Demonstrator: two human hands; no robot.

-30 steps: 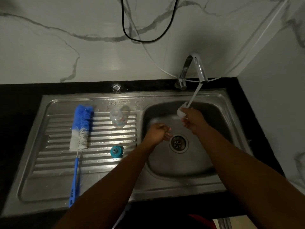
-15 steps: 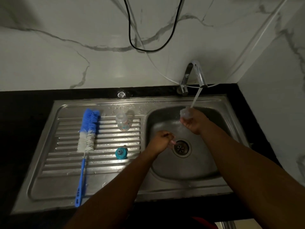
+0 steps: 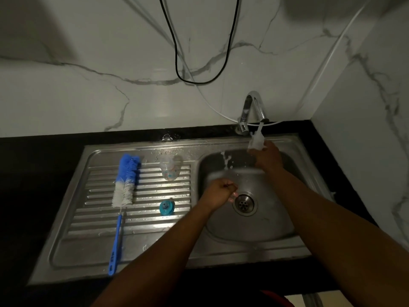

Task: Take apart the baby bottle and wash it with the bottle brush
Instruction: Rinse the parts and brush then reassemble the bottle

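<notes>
1. Bottle brush (image 3: 126, 180): lies on the drainboard (image 3: 93, 251), left; not in use.
2. Bottle body (image 3: 169, 169) and teal collar (image 3: 166, 207): apart on the drainboard; disassembly judged done. Body's blue print unreadable.
3. Left hand (image 3: 218, 192): over the basin (image 3: 254, 229), fingers curled; contents cannot be told.
4. Right hand (image 3: 266, 157): fingers clamped on a clear part (image 3: 256, 142) under the tap (image 3: 254, 107) stream; rinsing judged under way.

Blue-and-white bottle brush (image 3: 126, 182), teal bottle ring (image 3: 166, 207), steel ribbed sink (image 3: 99, 220), grey-veined white marble wall (image 3: 110, 63).

Steel sink (image 3: 221, 254), running tap (image 3: 255, 103) (black cable (image 3: 199, 82) above).
</notes>
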